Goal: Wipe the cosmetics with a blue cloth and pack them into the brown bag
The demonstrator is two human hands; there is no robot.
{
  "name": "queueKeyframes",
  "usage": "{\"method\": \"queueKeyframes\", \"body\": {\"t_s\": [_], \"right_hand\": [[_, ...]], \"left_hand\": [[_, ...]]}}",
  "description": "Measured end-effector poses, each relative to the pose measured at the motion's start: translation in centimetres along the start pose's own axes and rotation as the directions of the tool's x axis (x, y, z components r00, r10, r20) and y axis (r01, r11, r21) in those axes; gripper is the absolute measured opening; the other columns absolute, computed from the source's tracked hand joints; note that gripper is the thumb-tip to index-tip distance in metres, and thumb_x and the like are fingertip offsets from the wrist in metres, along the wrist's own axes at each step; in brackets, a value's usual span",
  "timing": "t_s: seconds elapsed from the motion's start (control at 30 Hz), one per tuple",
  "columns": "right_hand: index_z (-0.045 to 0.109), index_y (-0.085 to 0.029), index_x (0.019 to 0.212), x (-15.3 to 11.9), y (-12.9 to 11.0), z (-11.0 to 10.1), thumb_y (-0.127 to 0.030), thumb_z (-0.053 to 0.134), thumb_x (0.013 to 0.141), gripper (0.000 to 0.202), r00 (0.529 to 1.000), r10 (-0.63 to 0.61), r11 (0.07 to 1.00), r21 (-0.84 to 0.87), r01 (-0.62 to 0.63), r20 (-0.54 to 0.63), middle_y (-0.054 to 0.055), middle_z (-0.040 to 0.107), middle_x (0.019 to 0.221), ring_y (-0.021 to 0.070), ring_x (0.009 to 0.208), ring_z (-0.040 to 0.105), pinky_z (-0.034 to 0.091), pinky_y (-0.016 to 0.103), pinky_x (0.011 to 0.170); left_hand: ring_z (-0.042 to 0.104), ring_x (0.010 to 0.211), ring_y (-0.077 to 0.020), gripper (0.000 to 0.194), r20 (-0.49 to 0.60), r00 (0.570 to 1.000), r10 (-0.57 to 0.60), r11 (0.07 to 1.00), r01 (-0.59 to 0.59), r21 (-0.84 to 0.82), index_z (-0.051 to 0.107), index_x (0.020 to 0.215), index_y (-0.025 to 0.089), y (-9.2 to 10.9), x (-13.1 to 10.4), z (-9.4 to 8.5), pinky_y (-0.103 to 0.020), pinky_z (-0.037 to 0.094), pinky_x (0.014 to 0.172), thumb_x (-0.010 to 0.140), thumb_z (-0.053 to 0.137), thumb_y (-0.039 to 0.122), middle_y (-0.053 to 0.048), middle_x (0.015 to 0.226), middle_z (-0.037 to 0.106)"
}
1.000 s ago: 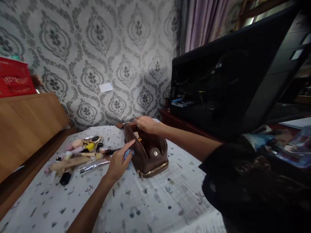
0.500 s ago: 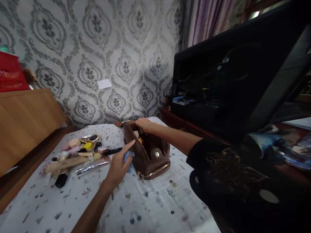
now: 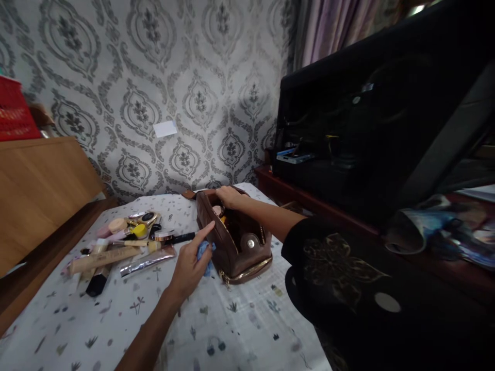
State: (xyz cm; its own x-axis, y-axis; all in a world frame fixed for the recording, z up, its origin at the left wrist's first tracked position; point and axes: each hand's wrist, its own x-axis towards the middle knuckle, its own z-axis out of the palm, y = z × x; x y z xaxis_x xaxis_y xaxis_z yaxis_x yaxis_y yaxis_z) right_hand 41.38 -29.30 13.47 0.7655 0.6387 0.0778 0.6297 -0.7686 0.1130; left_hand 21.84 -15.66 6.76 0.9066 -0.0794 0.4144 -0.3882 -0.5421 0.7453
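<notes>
A brown makeup bag (image 3: 228,260) stands unzipped on the cloth-covered table, with a gold zip and a round metal snap. Inside it, a pinkish item and something yellow show in part; the rest is dark. My right hand (image 3: 229,197) grips the bag's far rim, its fingertips hidden inside the opening. Against the near left side is my left hand (image 3: 190,263), closed round a crumpled blue cloth (image 3: 207,256), with the index finger stretched along the bag's edge.
Left of the bag lies a pile of makeup: a silver tube (image 3: 149,260), a beige tube (image 3: 104,258), a yellow-capped item (image 3: 139,231), a compact and brushes. A wooden panel (image 3: 42,190) rises at left. A dark television-like screen (image 3: 348,134) stands at right.
My hands and the bag hold nearly the same position. The right forearm and sleeve have shifted slightly left, and the view has moved a little.
</notes>
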Motion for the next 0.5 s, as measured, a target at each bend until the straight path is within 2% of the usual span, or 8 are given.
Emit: {"method": "queueKeyframes", "body": {"t_s": [0.2,0.37,0.5], "right_hand": [[0.069,-0.009,0.116,0.33,0.60,0.07,-0.015,0.064,0.086,0.032,1.000,0.011,1.000,-0.003,-0.010,0.019,0.020,0.070,0.116,0.0291,0.113,0.066,0.052,0.033,0.093],[0.067,-0.010,0.120,0.04,0.62,-0.14,-0.011,0.061,0.086,0.035,1.000,0.009,1.000,-0.001,-0.009,0.012,0.019,0.069,0.119,0.0277,0.114,0.066,0.051,0.031,0.094],[0.068,-0.009,0.119,-0.14,0.14,-0.34,-0.013,0.061,0.087,0.033,1.000,0.018,1.000,0.005,-0.018,0.019,0.021,0.070,0.117,0.0292,0.113,0.066,0.052,0.031,0.092]], "left_hand": [[0.064,0.098,-0.0174,0.055,-0.025,1.000,0.001,0.999,-0.002,-0.048,0.049,0.144,0.019,0.07,0.01,0.05,-0.028,0.047,0.094,0.090,0.051,0.029,-0.004,0.106,0.072],[0.063,0.085,-0.0156,0.054,-0.026,1.000,0.000,0.999,-0.002,-0.050,0.049,0.144,0.021,-0.23,0.03,0.16,-0.027,0.049,0.090,0.091,0.051,0.030,-0.001,0.090,0.071],[0.062,0.080,-0.0151,0.055,-0.027,1.000,0.011,0.999,-0.012,-0.046,0.049,0.144,0.020,-0.29,0.06,0.19,-0.026,0.049,0.086,0.090,0.051,0.030,-0.001,0.088,0.071]]}}
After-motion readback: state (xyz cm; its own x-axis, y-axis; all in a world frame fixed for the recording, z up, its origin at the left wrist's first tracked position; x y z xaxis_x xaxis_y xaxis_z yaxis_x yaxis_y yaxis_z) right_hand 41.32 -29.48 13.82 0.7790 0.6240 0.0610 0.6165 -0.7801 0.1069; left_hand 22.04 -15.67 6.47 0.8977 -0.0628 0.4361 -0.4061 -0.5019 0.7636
